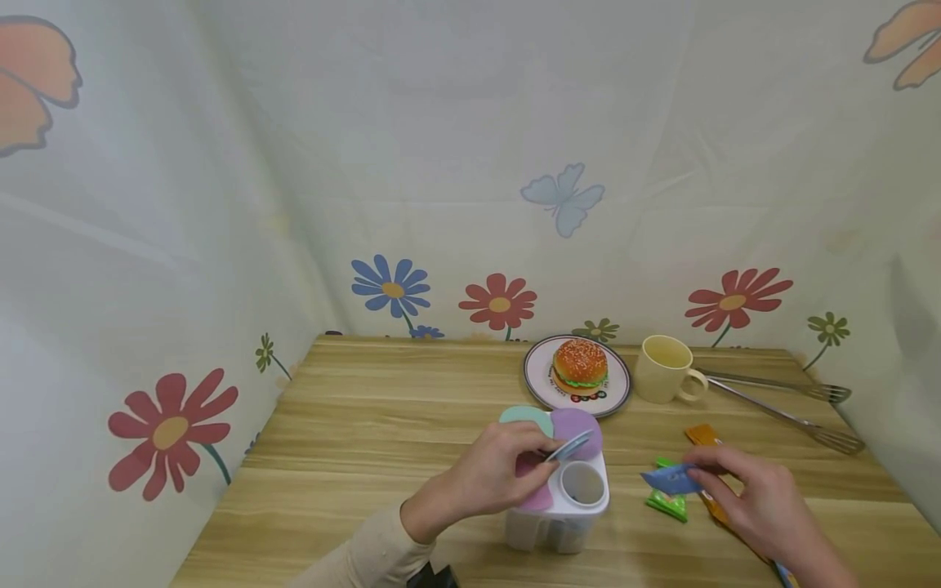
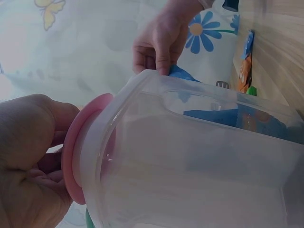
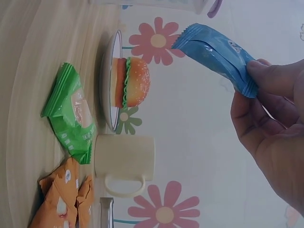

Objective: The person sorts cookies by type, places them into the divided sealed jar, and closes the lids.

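Observation:
My left hand (image 1: 492, 472) pinches a light blue round lid (image 1: 573, 445), tilted over a clear box with a white top (image 1: 556, 523). Beside that lid, one round opening (image 1: 583, 483) of the box is uncovered. A green lid (image 1: 525, 418), a purple lid (image 1: 577, 431) and a pink lid (image 2: 71, 152) cover other parts of the top. Blue wrappers (image 2: 213, 117) show through the box's wall in the left wrist view. To the right of the box, my right hand (image 1: 768, 502) pinches one end of a blue snack packet (image 3: 213, 54) between thumb and fingers, above the table.
A green packet (image 3: 73, 114) and orange packets (image 3: 61, 199) lie on the table under my right hand. Behind the box stand a plate (image 1: 538, 369) with a toy hamburger (image 1: 581, 366) and a yellow mug (image 1: 657, 376). Two long-handled metal utensils (image 1: 794, 412) lie at the right.

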`<state>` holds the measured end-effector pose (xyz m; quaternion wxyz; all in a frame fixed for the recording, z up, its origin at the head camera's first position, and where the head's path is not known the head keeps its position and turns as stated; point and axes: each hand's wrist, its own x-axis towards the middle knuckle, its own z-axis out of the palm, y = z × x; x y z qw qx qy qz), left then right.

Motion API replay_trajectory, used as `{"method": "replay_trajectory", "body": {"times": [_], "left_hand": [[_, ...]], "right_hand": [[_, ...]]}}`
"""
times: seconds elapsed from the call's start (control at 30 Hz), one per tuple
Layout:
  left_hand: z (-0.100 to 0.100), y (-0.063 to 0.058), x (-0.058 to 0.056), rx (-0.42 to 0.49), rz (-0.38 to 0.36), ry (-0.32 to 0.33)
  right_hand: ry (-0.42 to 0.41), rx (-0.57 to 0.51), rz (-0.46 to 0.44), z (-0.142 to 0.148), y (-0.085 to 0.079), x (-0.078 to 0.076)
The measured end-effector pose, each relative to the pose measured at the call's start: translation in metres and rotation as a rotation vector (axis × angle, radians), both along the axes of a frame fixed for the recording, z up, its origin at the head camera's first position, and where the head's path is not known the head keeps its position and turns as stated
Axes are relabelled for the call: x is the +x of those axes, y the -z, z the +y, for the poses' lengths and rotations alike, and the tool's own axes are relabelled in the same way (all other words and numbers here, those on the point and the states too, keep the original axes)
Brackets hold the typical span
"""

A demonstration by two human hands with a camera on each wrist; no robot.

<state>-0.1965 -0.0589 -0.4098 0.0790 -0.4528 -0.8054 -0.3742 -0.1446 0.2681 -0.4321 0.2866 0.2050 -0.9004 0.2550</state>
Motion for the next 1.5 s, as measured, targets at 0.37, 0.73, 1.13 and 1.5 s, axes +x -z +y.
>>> {"method": "replay_trajectory", "body": {"times": [0.37,0.73,1.13,1.5], "left_hand": [[0.0,0.002,0.0,0.004,0.002,-0.001],[0.0,0.001,-0.002,0.007,0.024,0.002],[0.0,0.002,-0.001,0.003,0.043,-0.003],[0.0,0.001,0.0,0.006,0.041,0.004]], "right_hand": [[-0.073,-0.052,0.104,-0.006,-0.003,-0.002],[-0.13,-0.106,0.079,-0.015,-0.01,-0.006],[-0.211,-0.151,0.129,-0.025,-0.016,-0.007],[-0.313,-0.191,0.196,-0.032,-0.02,-0.013]]}}
